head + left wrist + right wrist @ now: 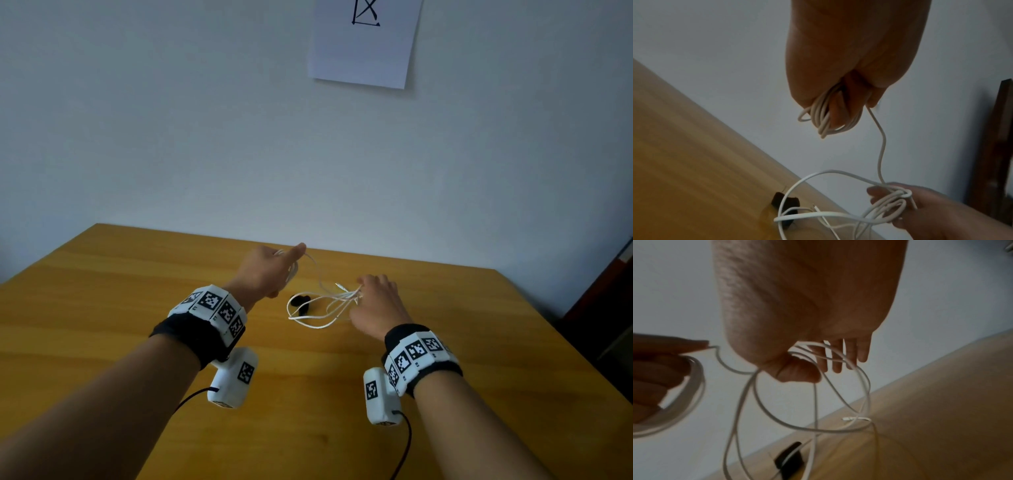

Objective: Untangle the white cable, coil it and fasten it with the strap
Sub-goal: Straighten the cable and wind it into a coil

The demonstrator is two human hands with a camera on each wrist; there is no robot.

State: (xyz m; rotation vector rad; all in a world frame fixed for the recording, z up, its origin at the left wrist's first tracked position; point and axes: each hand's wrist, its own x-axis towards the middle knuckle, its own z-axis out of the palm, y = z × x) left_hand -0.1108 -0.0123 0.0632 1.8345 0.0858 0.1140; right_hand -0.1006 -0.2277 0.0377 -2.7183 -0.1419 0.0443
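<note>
My left hand [270, 270] is raised over the table and grips a small coil of the white cable [824, 116], its fingers curled round the loops. From that coil one strand [881, 146] runs down to my right hand [373, 305]. The right hand [818, 353] holds several loose, tangled loops [325, 308] between thumb and fingers; the loops hang down to the table. A white plug end [851, 418] dangles among them. The black strap [301, 303] lies on the table under the hanging loops, between the two hands.
The wooden table [102, 308] meets a pale wall at its far edge. A sheet of paper [363, 44] with a black drawing hangs on the wall. Dark wooden furniture [609, 308] stands to the right of the table.
</note>
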